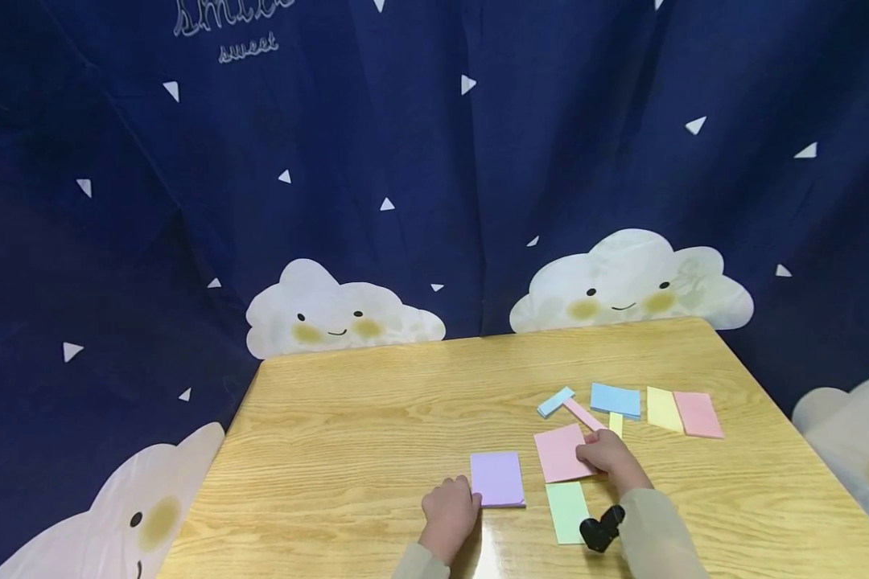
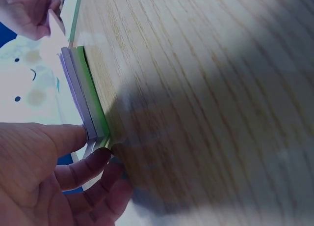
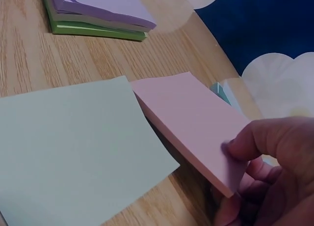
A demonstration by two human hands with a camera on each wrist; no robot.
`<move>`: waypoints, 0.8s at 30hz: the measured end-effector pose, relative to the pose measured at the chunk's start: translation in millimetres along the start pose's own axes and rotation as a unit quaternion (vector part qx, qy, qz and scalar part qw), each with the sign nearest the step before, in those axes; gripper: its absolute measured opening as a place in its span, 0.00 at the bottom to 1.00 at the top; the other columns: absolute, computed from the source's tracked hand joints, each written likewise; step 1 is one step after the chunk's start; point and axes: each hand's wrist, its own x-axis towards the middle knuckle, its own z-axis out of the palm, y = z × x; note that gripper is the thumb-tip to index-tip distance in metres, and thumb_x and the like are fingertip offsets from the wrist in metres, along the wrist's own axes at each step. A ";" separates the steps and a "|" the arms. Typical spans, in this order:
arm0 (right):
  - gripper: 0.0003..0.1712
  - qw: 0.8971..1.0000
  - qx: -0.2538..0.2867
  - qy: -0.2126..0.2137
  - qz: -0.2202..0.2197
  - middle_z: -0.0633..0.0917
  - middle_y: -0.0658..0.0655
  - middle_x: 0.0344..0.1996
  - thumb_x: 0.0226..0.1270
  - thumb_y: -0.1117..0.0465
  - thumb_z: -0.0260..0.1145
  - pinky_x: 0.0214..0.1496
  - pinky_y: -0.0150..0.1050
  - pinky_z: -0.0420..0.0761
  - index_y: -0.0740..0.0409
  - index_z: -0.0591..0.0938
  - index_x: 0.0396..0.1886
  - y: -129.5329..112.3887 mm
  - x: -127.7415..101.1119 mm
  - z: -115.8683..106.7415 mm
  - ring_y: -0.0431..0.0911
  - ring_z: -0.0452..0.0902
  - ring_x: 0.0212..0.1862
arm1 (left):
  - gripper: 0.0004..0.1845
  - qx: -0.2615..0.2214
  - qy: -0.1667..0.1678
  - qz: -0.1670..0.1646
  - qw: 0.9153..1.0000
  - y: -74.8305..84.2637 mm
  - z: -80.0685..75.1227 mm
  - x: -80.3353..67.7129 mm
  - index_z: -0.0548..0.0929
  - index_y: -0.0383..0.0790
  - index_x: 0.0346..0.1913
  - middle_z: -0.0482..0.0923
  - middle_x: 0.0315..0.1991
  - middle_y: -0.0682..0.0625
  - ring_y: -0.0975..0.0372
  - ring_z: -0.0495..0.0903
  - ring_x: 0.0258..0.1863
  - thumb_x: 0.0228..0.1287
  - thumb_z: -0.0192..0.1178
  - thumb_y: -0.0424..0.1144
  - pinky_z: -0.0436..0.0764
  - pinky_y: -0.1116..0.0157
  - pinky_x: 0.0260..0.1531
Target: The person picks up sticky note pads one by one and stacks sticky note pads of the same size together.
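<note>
A stack of square sticky note pads, purple (image 1: 496, 478) on top, lies on the table; its lower green layer (image 2: 92, 96) shows in the left wrist view. My left hand (image 1: 450, 508) pinches the near left corner of this stack between thumb and fingers. To the right, my right hand (image 1: 608, 457) grips the right edge of a pink sticky note pad (image 3: 196, 120), thumb above and fingers beneath. That pad tilts, its gripped edge raised off the table. A pale green note pad (image 1: 568, 515) lies against the pink pad's near side.
Behind the right hand lie a small light blue pad (image 1: 555, 401), a narrow pink strip (image 1: 583, 415), a blue pad (image 1: 615, 400), a narrow yellow strip (image 1: 615, 425), a yellow pad (image 1: 664, 408) and another pink pad (image 1: 698, 414). A dark blue curtain (image 1: 405, 121) hangs behind the wooden table (image 1: 319, 450).
</note>
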 end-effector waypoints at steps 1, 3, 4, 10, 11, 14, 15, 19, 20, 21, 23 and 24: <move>0.13 1.000 0.007 0.000 0.000 0.67 0.53 0.16 0.43 0.71 0.55 0.17 0.30 0.62 0.71 0.67 0.31 0.5 -0.6 -0.1 0.39 0.61 0.15 | 0.15 0.000 0.000 0.000 1.000 0.1 0.2 -0.4 0.76 0.36 0.30 0.70 0.21 0.47 0.53 0.75 0.22 0.58 0.57 0.48 0.71 0.58 0.21; 0.12 1.000 0.020 -0.001 -0.003 0.67 0.53 0.16 0.43 0.71 0.55 0.16 0.30 0.61 0.70 0.66 0.30 1.1 -1.5 -0.7 0.39 0.60 0.14 | 0.15 0.000 -0.003 -0.002 1.000 0.0 0.7 -0.5 0.76 0.36 0.31 0.70 0.21 0.46 0.53 0.75 0.22 0.58 0.57 0.48 0.71 0.58 0.22; 0.12 1.000 0.020 0.000 -0.004 0.67 0.53 0.15 0.43 0.71 0.55 0.16 0.30 0.61 0.70 0.66 0.30 1.2 -2.1 -1.2 0.39 0.60 0.14 | 0.15 0.000 -0.003 -0.002 1.000 0.0 0.9 -0.5 0.76 0.36 0.31 0.70 0.22 0.46 0.53 0.75 0.23 0.58 0.57 0.48 0.71 0.58 0.22; 0.14 1.000 0.023 0.004 -0.006 0.68 0.55 0.18 0.44 0.71 0.56 0.18 0.31 0.63 0.73 0.67 0.33 2.7 -2.0 -3.4 0.40 0.61 0.16 | 0.16 0.005 -0.005 -0.005 1.000 0.4 1.5 -0.2 0.76 0.36 0.33 0.71 0.22 0.46 0.53 0.76 0.23 0.59 0.57 0.48 0.72 0.58 0.22; 0.15 1.000 0.025 0.004 -0.004 0.68 0.55 0.19 0.44 0.71 0.56 0.18 0.31 0.63 0.74 0.67 0.34 3.2 -1.3 -3.6 0.40 0.62 0.16 | 0.16 0.006 -0.007 -0.006 1.000 0.6 1.4 0.0 0.77 0.36 0.34 0.71 0.23 0.46 0.53 0.76 0.23 0.59 0.57 0.48 0.72 0.58 0.22; 0.17 1.000 0.029 0.002 -0.001 0.69 0.55 0.19 0.45 0.72 0.56 0.18 0.30 0.63 0.76 0.67 0.38 5.0 0.7 -4.3 0.39 0.62 0.16 | 0.17 0.007 -0.011 -0.006 1.000 1.0 1.0 0.1 0.77 0.35 0.36 0.71 0.23 0.45 0.52 0.76 0.24 0.59 0.56 0.48 0.72 0.57 0.22; 0.18 1.000 0.031 0.001 -0.001 0.69 0.55 0.20 0.45 0.72 0.56 0.18 0.30 0.63 0.77 0.67 0.39 5.5 1.3 -4.5 0.39 0.62 0.16 | 0.17 0.007 -0.012 -0.006 1.000 1.2 0.9 0.2 0.77 0.35 0.36 0.72 0.23 0.45 0.52 0.76 0.24 0.59 0.56 0.48 0.72 0.57 0.22; 0.19 1.000 0.028 0.000 -0.006 0.69 0.55 0.19 0.45 0.71 0.56 0.18 0.30 0.64 0.78 0.68 0.39 6.2 2.1 -6.0 0.39 0.62 0.15 | 0.16 0.009 -0.009 -0.004 1.000 1.7 0.4 -0.6 0.77 0.35 0.35 0.72 0.24 0.45 0.52 0.76 0.24 0.59 0.56 0.48 0.72 0.57 0.22; 0.18 1.000 0.025 0.002 -0.007 0.69 0.54 0.18 0.44 0.71 0.55 0.18 0.30 0.64 0.77 0.68 0.38 6.1 2.0 -6.4 0.39 0.62 0.15 | 0.16 0.011 -0.008 -0.004 1.000 1.8 0.5 -0.6 0.77 0.35 0.35 0.72 0.24 0.45 0.52 0.76 0.24 0.59 0.56 0.48 0.72 0.57 0.22; 0.17 1.000 0.024 0.005 -0.009 0.69 0.54 0.18 0.44 0.71 0.55 0.18 0.30 0.64 0.76 0.69 0.37 5.8 1.7 -6.9 0.39 0.62 0.15 | 0.16 0.012 -0.007 -0.004 1.000 1.9 0.6 -0.5 0.77 0.35 0.34 0.72 0.23 0.45 0.52 0.76 0.24 0.59 0.56 0.48 0.72 0.57 0.22; 0.16 1.000 0.023 0.011 -0.009 0.69 0.54 0.18 0.44 0.71 0.56 0.18 0.30 0.64 0.75 0.69 0.36 5.5 1.6 -8.0 0.39 0.62 0.15 | 0.16 0.015 -0.005 -0.004 1.000 2.2 0.7 -0.7 0.76 0.36 0.34 0.72 0.23 0.45 0.52 0.76 0.24 0.59 0.56 0.48 0.72 0.57 0.22; 0.16 1.000 0.023 0.014 -0.008 0.69 0.54 0.18 0.44 0.71 0.56 0.18 0.31 0.64 0.74 0.69 0.36 4.9 1.6 -8.6 0.40 0.62 0.16 | 0.16 0.016 -0.004 -0.005 1.000 2.3 0.8 -0.7 0.76 0.36 0.33 0.72 0.23 0.45 0.52 0.76 0.24 0.59 0.56 0.48 0.72 0.57 0.22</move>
